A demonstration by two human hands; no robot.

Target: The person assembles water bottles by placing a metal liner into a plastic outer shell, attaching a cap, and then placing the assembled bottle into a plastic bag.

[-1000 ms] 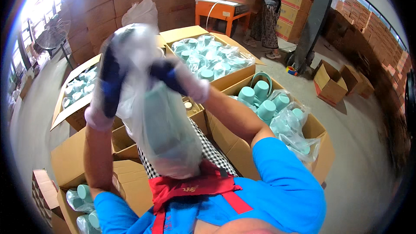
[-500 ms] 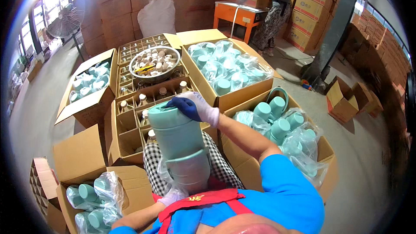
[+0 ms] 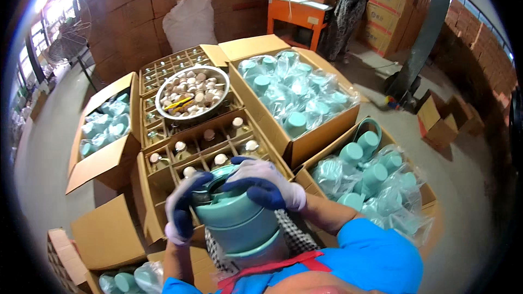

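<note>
Upright in front of my body, between my knees, stands a turquoise plastic thermos casing (image 3: 239, 227) with a dark opening at its top. A turquoise ring-like part or handle sits at that opening, partly hidden by my gloves. My left hand (image 3: 184, 207), in a white and blue work glove, is closed on the left of the rim. From the right, my right hand (image 3: 267, 182), gloved alike, has its fingers bent over the top edge. Just beyond is a divided carton (image 3: 143, 171) with several capped glass bottles (image 3: 181, 151).
A metal bowl (image 3: 161, 110) of stoppers, with a yellow-handled tool in it, rests on the dividers. Open cartons of bagged turquoise parts (image 3: 297, 122) stand on several sides. A steel post (image 3: 430, 38) is at right; another person (image 3: 348, 11) stands by an orange machine (image 3: 294, 19).
My left hand has risen from the casing's lower part to its rim. The right hand has shifted on the top, where a dark opening now shows. The view has tilted and moved.
</note>
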